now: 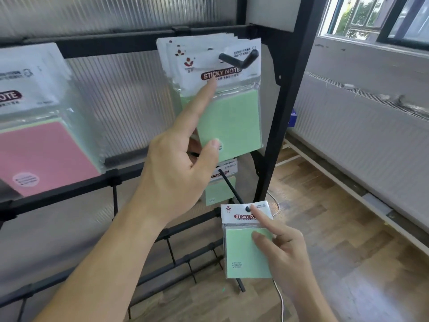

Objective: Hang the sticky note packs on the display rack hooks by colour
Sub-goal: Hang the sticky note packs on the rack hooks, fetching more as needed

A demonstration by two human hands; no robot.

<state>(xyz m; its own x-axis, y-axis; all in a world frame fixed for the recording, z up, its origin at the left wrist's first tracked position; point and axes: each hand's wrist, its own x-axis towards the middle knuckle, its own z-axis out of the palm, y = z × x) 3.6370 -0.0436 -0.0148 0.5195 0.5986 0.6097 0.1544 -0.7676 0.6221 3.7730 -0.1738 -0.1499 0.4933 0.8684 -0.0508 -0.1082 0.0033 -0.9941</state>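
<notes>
Several green sticky note packs (234, 117) hang on the upper black hook (239, 59) of the black display rack (285, 108). My left hand (183, 163) presses on the front pack, index finger straight on its white header and thumb on the lower edge. My right hand (285, 249) holds another green pack (246, 247) lower down, thumb on its face and index finger near its hang hole. Just behind it a lower hook (229, 187) carries more green packs (219, 189). Pink packs (44, 154) hang at the left.
A ribbed translucent panel (120, 94) backs the rack. Black crossbars (69, 194) run below the packs. A white cable (281, 300) lies on the wooden floor. A radiator cover (371, 145) and a window (376, 17) stand at the right.
</notes>
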